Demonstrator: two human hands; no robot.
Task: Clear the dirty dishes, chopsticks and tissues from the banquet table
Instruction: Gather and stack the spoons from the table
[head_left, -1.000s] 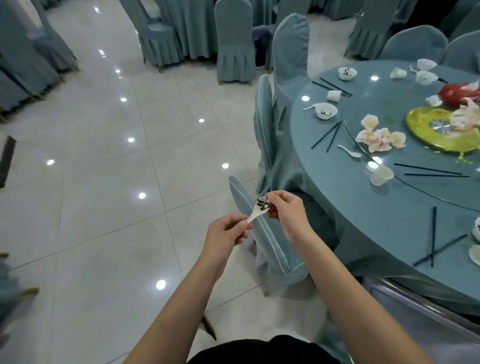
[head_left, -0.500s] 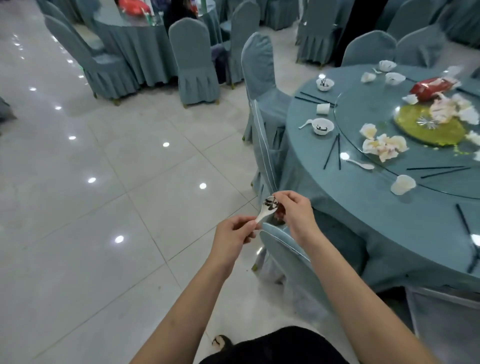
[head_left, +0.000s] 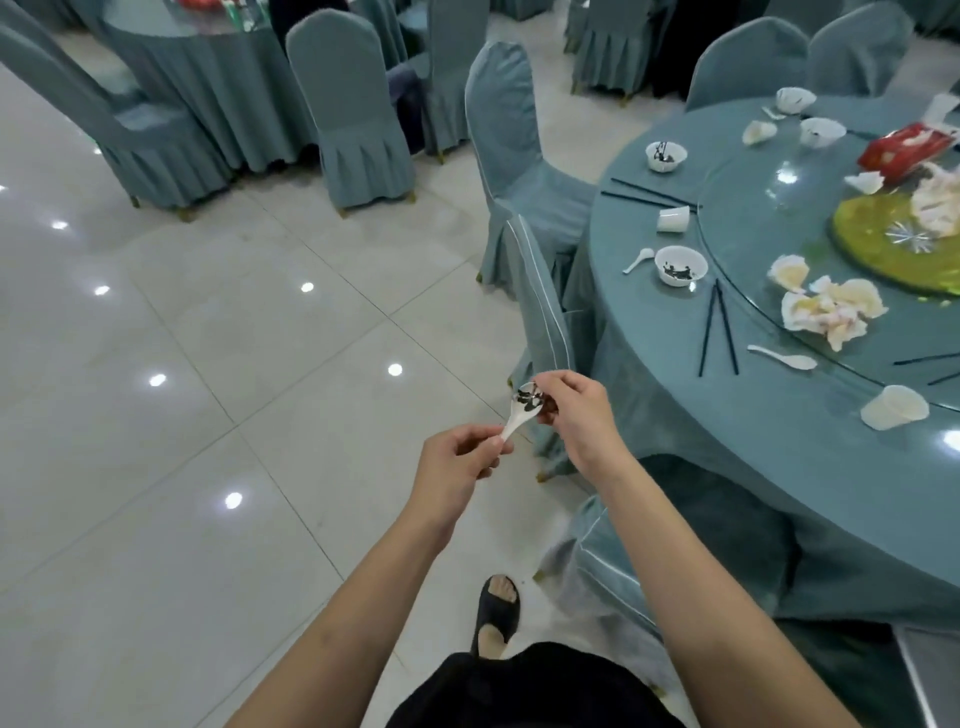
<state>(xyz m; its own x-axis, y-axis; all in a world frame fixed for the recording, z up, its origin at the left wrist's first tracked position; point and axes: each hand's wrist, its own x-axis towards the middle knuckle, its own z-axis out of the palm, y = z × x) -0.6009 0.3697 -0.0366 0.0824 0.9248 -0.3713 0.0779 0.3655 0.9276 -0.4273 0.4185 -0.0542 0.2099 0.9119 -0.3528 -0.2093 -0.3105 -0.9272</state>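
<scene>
dirty spoon held over the floor beside the banquet table (head_left: 779, 467)

left hand (head_left: 457, 467) pinches the white spoon (head_left: 519, 413) by its handle; right hand (head_left: 576, 410) fingers curl around its soiled bowl end.

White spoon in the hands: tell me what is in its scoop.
The white spoon carries dark scraps in its scoop. The right hand fingers cover the far side; the left hand pinches the handle.

Soiled white ceramic spoon (head_left: 521, 410), held clear of the table.
Bowl carries dark residue; handle angles down-left; both ends are pinched.
</scene>
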